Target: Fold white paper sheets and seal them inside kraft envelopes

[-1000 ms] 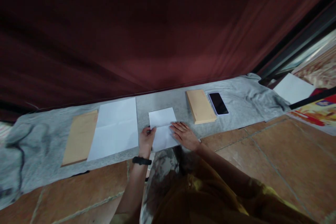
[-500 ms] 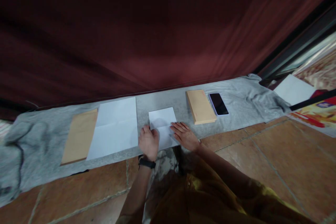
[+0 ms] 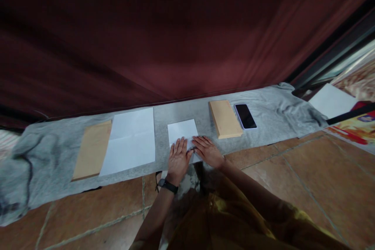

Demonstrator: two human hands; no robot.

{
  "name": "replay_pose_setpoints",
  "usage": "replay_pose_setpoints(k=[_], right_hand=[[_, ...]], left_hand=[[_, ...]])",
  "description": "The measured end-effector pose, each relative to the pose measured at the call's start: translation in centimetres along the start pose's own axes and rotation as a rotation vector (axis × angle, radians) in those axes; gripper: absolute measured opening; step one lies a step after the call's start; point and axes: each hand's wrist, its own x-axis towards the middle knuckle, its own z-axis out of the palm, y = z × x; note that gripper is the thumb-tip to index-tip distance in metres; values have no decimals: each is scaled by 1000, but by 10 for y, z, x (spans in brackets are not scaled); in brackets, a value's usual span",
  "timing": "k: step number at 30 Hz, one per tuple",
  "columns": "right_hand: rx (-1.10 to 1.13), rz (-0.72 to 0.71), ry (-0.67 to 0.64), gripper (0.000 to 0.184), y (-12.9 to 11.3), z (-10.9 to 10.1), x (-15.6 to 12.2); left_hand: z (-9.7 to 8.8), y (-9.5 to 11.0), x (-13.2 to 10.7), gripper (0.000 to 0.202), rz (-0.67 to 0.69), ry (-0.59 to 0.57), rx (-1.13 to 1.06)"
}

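Observation:
A folded white sheet of paper [image 3: 182,128] lies on the grey cloth in front of me. My left hand [image 3: 178,160], with a dark watch on its wrist, rests flat on the paper's lower left part, fingers stretched out. On its right side my right hand [image 3: 207,151] also lies flat, fingers extended toward the left one. The two thumbs are close together. Both palms cover the near half of the paper. To the left are larger white sheets [image 3: 131,140] with a crease across them, beside brown envelopes [image 3: 92,150].
A stack of brown envelopes [image 3: 225,119] sits to the right, next to a smartphone [image 3: 245,116]. Grey cloth [image 3: 278,111] covers the narrow bench. A dark red curtain [image 3: 181,47] hangs behind it, and tiled floor [image 3: 117,203] lies along the near edge.
My left hand has moved from the paper's left edge onto its surface and flattened out, nearer the right hand. The right hand stays nearly in place. The view has shifted slightly.

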Motion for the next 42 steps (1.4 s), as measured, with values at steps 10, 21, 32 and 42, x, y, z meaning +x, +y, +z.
replay_pose_setpoints(k=[10,21,32,42], right_hand=[[1,25,4,46,4,-3,-7],[16,24,-19,51,14,-11,-13],[61,-73,-167,70,26,-27,-16],[13,-90,-113,64,23,-26,-12]], left_hand=[[-11,-21,-16,60,-72,59,-9],[-18,-46,-27,57,-66,20,-42],[-22,-63,-36,56,102,-93,64],[-30,-69,-37,92,186,-182,59]])
